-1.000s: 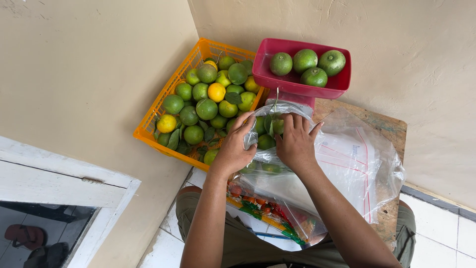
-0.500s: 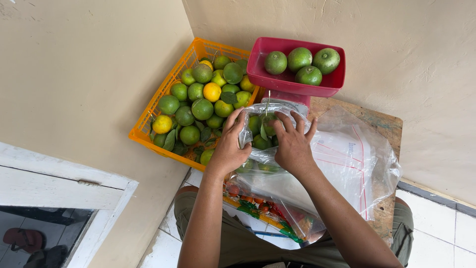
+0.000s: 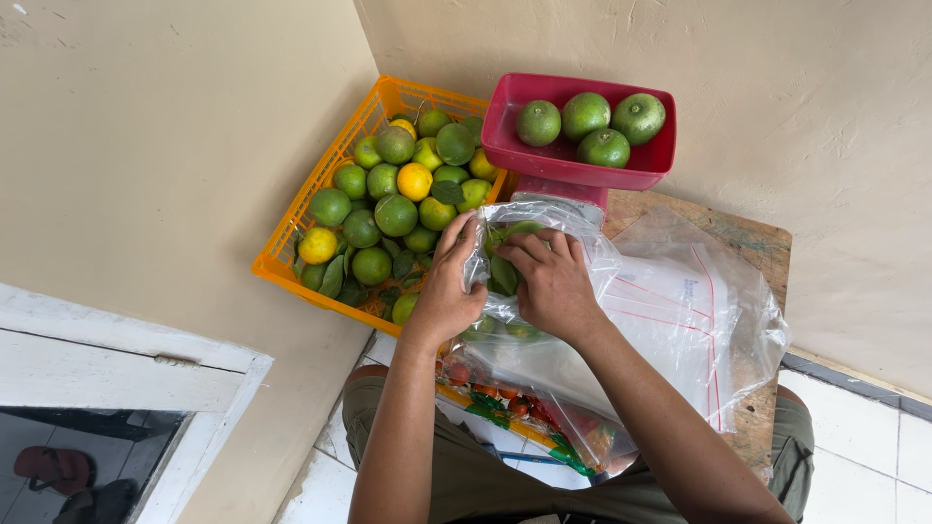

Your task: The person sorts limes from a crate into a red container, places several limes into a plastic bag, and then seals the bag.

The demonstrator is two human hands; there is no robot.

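Orange crate (image 3: 291, 260) of green and yellow citrus at left. Red tray (image 3: 581, 167) behind holds four green fruit. Clear bag (image 3: 544, 218) with fruit on wooden table (image 3: 748, 238), between both. Left hand (image 3: 449, 286) and right hand (image 3: 551, 281) pinch bag mouth.

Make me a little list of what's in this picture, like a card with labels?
Left hand: grips the clear plastic bag at its edge
Right hand: pinches the bag top
Inside bag: green fruit, partly hidden
Orange crate: green and yellow citrus, some leaves
Red scale tray: four green fruits
Wooden table: more clear bags lying flat
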